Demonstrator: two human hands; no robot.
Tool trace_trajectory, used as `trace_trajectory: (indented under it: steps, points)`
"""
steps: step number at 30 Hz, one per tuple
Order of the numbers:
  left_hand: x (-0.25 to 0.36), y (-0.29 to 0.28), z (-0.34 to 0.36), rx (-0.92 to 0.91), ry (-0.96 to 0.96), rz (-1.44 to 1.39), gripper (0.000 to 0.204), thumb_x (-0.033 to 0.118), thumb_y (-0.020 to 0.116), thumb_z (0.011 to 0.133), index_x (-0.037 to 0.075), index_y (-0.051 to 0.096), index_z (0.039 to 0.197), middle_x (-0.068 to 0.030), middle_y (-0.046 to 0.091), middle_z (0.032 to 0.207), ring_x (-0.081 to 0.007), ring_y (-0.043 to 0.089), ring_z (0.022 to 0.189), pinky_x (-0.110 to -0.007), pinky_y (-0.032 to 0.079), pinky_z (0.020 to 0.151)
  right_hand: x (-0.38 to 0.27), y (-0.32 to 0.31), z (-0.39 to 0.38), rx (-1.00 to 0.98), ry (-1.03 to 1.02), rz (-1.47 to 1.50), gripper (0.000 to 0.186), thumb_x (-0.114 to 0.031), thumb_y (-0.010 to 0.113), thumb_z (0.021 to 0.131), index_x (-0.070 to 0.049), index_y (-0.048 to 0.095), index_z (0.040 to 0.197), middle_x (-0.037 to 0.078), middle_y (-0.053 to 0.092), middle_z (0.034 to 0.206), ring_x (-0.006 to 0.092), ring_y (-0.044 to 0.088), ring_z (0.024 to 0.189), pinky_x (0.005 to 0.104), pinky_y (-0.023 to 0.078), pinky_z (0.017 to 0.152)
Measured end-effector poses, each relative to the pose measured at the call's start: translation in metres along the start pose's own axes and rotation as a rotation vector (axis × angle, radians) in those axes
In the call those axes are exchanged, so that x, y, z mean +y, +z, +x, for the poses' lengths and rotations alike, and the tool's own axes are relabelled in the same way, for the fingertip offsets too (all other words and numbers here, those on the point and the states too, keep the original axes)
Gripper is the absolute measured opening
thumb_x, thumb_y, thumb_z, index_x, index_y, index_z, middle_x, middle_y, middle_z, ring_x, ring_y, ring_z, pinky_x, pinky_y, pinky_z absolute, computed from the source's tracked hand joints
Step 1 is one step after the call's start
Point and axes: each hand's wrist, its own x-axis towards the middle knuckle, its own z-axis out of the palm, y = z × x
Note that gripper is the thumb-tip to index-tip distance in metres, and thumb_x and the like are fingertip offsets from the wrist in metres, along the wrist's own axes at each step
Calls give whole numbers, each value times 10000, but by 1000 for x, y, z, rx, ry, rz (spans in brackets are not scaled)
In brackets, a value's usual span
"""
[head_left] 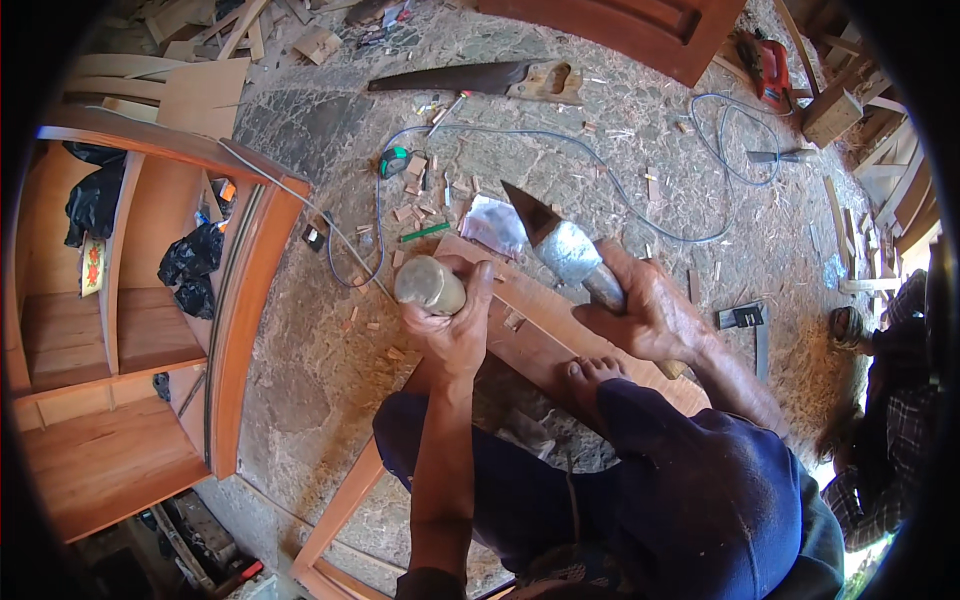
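Note:
My left hand (455, 325) is closed round a thick pale handle (430, 285) with a round, worn top, like a chisel's; its lower end is hidden. My right hand (650, 305) grips a hammer (570, 252) with a silvery head and a dark pointed end, raised to the right of the handle. Below both hands lies a reddish wooden board (545, 345) with a small notch cut in it. My bare foot (595, 378) presses on this wood.
An orange-brown cabinet (245, 330) stands at left. On the floor lie a handsaw (470, 80), a green tape measure (394, 162), a blue cable (590, 150), a square (745, 318) and wood scraps. A red power tool (770, 72) is far right; another person (890, 420) is at right.

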Motion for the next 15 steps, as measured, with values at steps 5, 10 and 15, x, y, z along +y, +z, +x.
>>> trace_trajectory:
  steps: [5,10,15]
  points:
    - [-1,7,-12,-43,-82,-255,275,19,785,866,21,593,1063,-36,606,918,-104,568,820,-274,486,766,3,3,-2,-34,-10,24,394,-181,769,831,-66,588,1162,139,636,818,265,666,730,416,490,663]
    - [-11,9,-18,6,-33,-126,205,16,798,857,22,620,959,-26,618,850,-95,579,755,-261,497,676,-6,0,-5,-65,9,101,382,-189,782,825,-69,596,1136,125,642,769,249,674,693,409,493,657]
    - [-14,7,-23,-30,-9,-136,235,-32,782,851,30,579,953,-36,610,854,-94,574,739,-260,499,663,-6,2,-6,-46,-47,93,382,-191,777,828,-70,596,1143,126,642,747,253,681,685,406,493,648]
